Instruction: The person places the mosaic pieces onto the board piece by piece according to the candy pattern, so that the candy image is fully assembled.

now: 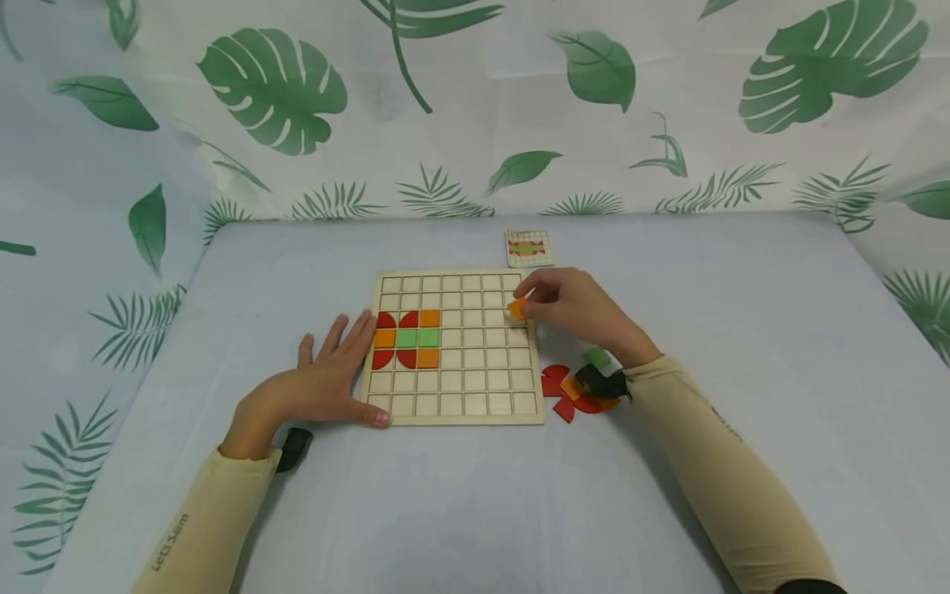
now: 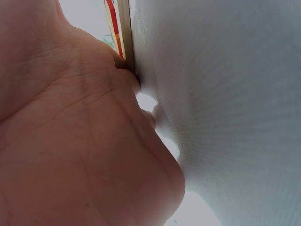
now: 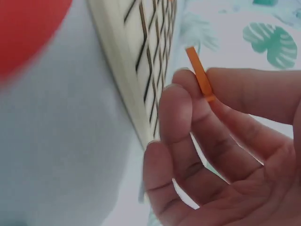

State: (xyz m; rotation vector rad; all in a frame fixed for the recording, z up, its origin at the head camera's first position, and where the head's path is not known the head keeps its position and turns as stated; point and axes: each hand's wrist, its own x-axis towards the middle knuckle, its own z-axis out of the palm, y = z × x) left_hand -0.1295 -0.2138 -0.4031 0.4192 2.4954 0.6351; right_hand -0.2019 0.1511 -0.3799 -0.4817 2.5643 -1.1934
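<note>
A wooden grid board [image 1: 453, 403] lies on the table, with red, orange and green tiles set in three rows at its left side. My left hand [image 1: 324, 383] rests against the board's left edge, fingers spread and thumb at the near left corner. Above the board's right side, my right hand [image 1: 580, 307] pinches an orange tile [image 1: 518, 309] between thumb and fingertips. In the right wrist view the orange tile [image 3: 199, 73] shows edge-on, raised off the grid.
Loose red pieces [image 1: 556, 380], orange pieces and a green tile [image 1: 597, 356] lie right of the board, partly hidden by a black strap end [image 1: 603, 383]. A small pattern card [image 1: 529, 248] lies beyond the board's far right corner. A leaf-print cloth hangs behind.
</note>
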